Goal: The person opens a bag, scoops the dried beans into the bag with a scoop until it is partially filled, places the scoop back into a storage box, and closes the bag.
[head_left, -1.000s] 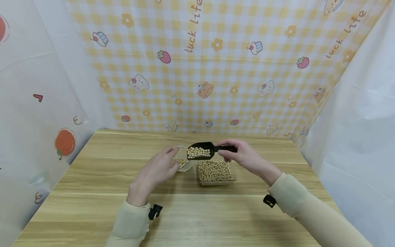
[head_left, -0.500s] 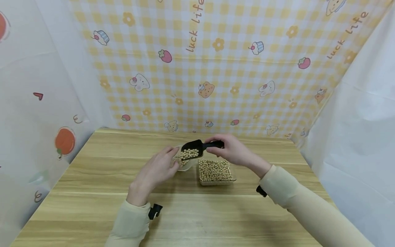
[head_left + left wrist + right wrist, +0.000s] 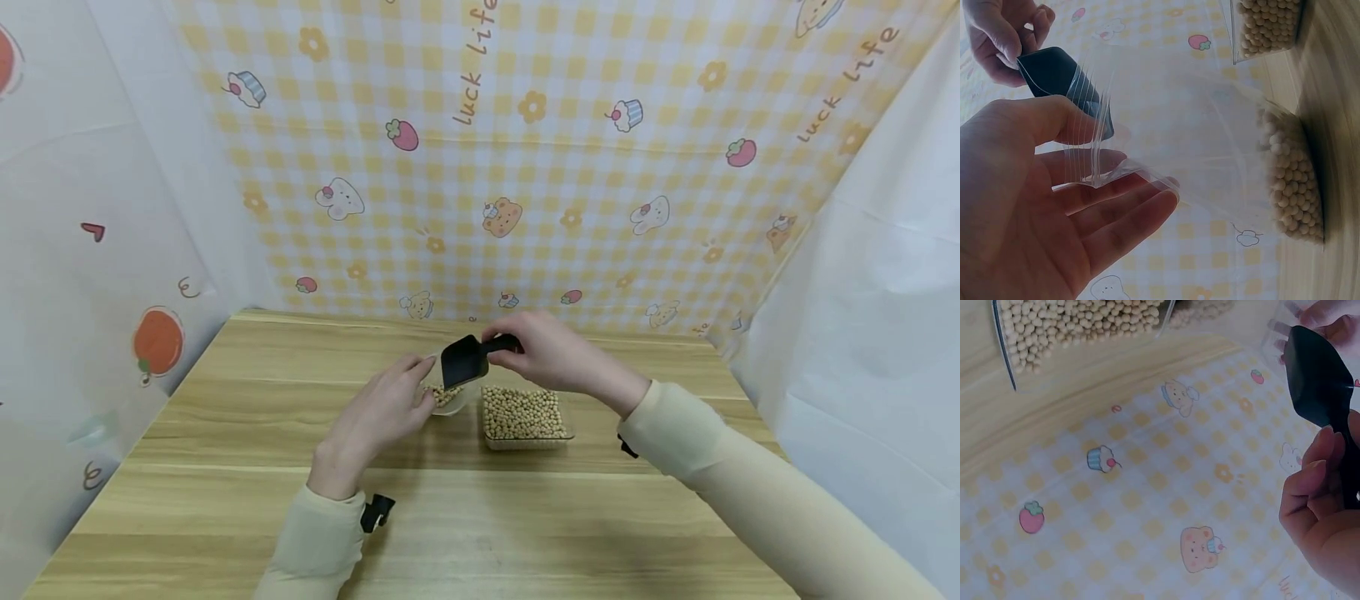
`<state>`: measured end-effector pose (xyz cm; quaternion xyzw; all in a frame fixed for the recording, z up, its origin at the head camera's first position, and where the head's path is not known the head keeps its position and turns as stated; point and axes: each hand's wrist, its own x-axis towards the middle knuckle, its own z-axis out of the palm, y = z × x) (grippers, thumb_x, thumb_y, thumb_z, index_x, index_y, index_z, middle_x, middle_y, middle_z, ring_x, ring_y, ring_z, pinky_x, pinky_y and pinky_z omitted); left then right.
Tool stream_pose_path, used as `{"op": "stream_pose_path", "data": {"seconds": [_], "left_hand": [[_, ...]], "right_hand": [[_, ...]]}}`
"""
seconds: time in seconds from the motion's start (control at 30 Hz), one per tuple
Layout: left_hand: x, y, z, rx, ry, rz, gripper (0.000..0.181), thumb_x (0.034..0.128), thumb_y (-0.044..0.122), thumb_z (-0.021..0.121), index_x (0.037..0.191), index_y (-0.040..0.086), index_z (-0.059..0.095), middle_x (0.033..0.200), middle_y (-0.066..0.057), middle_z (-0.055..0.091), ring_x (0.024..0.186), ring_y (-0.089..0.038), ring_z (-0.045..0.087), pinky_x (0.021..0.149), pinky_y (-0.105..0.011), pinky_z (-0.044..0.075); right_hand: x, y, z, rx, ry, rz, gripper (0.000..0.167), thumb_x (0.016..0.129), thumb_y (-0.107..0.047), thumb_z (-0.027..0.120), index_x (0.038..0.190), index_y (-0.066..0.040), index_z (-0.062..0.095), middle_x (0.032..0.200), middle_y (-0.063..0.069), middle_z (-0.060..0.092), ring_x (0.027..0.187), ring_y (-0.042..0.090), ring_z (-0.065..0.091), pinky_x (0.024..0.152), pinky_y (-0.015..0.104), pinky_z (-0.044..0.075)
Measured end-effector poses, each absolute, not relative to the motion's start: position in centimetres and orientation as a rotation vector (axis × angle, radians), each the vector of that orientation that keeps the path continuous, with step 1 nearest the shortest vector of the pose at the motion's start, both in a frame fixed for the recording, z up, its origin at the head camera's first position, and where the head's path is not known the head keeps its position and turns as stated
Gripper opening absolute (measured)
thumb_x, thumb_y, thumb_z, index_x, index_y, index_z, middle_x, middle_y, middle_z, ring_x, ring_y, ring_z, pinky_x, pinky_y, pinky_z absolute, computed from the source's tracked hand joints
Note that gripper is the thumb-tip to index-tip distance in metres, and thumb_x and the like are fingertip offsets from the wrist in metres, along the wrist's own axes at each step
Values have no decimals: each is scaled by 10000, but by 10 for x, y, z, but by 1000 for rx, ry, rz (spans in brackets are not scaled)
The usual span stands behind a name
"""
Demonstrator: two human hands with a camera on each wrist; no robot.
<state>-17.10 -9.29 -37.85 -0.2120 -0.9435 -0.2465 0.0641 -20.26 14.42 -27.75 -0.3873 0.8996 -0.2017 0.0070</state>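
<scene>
My left hand (image 3: pixel 377 417) pinches the mouth of a clear zip bag (image 3: pixel 1210 131) between thumb and fingers. The bag stands on the table, and pale round beans (image 3: pixel 1294 187), like soybeans, fill its bottom. In my right hand (image 3: pixel 551 354) is the handle of a black scoop (image 3: pixel 462 362). Its blade tips down into the bag's mouth, and its visible inside holds no beans in the head view. The right wrist view shows the scoop's smooth back (image 3: pixel 1319 378). Just right of the bag sits a clear rectangular container (image 3: pixel 528 445) full of the same beans.
A wooden table (image 3: pixel 480 533) lies under everything. Behind it hangs a yellow checked cloth (image 3: pixel 570 175) with cartoon prints, and white sheets (image 3: pixel 855 258) close off both sides.
The right hand has moved left and slightly up, tilting the scoop downward. The beans that lay in the scoop have slid out into the bag. The left hand has stayed in place.
</scene>
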Motion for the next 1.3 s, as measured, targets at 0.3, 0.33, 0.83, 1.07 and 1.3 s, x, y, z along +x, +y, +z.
{"op": "stream_pose_path", "data": {"seconds": [0.3, 0.33, 0.83, 1.07, 1.3], "left_hand": [[-171, -93, -379, -645, -2851, -765, 532, 944, 187, 539, 1427, -25, 468, 1340, -161, 528, 910, -216, 579, 859, -409, 510], [-171, -93, -379, -646, -2850, -765, 533, 943, 188, 537, 1427, -25, 468, 1340, -160, 529, 903, -216, 579, 859, -408, 510], [-174, -92, -377, -692, -2821, -741, 511, 943, 173, 529, 1397, -57, 489, 1337, -188, 536, 761, -171, 539, 800, -379, 513], [-173, -93, -377, -677, -2830, -734, 515, 944, 184, 528, 1404, -47, 488, 1346, -186, 534, 898, -225, 590, 881, -432, 508], [-170, -94, -377, -649, -2872, -775, 541, 957, 212, 517, 1439, -23, 450, 1410, -196, 483, 1185, -356, 547, 982, -485, 444]], "right_hand": [[-202, 164, -246, -1327, 2739, -524, 139, 902, -96, 696, 1040, -84, 708, 880, -32, 670, 605, 78, 501, 599, 291, 440], [-202, 168, -243, -1334, 2726, -527, 134, 901, -93, 696, 1035, -87, 705, 871, -39, 665, 600, 78, 494, 594, 294, 437], [-200, 246, -254, -1155, 2780, -453, 164, 921, -153, 683, 1082, -141, 713, 983, -60, 681, 733, 77, 570, 667, 322, 474], [-202, 262, -292, -1081, 2744, -482, 182, 921, -164, 683, 1098, -133, 708, 1001, -55, 684, 726, 46, 570, 653, 299, 478], [-201, 267, -327, -1077, 2752, -442, 178, 922, -142, 677, 1093, -102, 703, 1003, -21, 692, 802, 75, 618, 693, 330, 510]]}}
